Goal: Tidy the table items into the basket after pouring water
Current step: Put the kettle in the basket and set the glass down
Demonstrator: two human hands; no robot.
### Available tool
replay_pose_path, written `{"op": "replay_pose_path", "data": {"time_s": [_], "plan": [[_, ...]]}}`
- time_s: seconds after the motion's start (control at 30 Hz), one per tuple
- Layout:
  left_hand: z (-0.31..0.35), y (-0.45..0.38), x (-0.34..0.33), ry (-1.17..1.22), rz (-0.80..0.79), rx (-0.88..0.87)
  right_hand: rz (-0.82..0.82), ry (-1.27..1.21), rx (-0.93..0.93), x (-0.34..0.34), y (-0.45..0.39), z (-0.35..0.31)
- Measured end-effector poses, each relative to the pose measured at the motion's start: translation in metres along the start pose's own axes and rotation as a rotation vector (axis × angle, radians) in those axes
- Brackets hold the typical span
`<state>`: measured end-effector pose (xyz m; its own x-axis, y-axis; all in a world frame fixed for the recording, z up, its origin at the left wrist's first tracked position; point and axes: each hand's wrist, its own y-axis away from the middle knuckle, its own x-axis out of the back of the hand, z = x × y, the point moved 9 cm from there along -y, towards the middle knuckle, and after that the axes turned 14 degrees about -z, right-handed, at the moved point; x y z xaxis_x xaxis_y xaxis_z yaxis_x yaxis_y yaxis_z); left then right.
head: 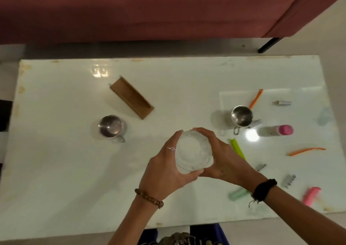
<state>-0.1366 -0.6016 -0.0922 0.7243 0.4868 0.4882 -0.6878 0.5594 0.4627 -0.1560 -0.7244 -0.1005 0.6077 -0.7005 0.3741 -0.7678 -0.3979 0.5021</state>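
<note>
A clear round water container [192, 152] is held over the middle of the white table [56, 169], seen from above. My left hand [166, 171] wraps its left side and my right hand [222, 158] its right side. One steel cup [111, 126] stands to the left and a second steel cup [242, 116] to the right. A brown wooden tray-like basket [132, 97] lies at the back centre. On the right lie two orange sticks [256, 98] [307, 151], a green clip [237, 149], a pink-capped bottle [277, 130] and a pink comb [311, 196].
A dark red sofa [149, 10] runs along the table's far side, with a black leg [269, 45] at right. Small silver clips [288, 181] [282, 102], a mint green item [238, 194] and a clear sheet [224, 98] also lie on the right half.
</note>
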Motion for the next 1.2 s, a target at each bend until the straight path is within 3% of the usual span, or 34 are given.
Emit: {"op": "replay_pose_path", "data": {"time_s": [0.37, 0.63, 1.2], "plan": [[0.068, -0.119, 0.01, -0.067, 0.126, -0.034, 0.08, 0.137, 0.128, 0.124, -0.023, 0.044], [0.053, -0.166, 0.03, -0.111, 0.084, 0.027, 0.074, 0.017, 0.162, 0.139, -0.077, 0.063], [0.041, -0.189, 0.038, -0.065, 0.073, 0.032, 0.053, 0.115, 0.156, 0.147, -0.109, 0.066]]}}
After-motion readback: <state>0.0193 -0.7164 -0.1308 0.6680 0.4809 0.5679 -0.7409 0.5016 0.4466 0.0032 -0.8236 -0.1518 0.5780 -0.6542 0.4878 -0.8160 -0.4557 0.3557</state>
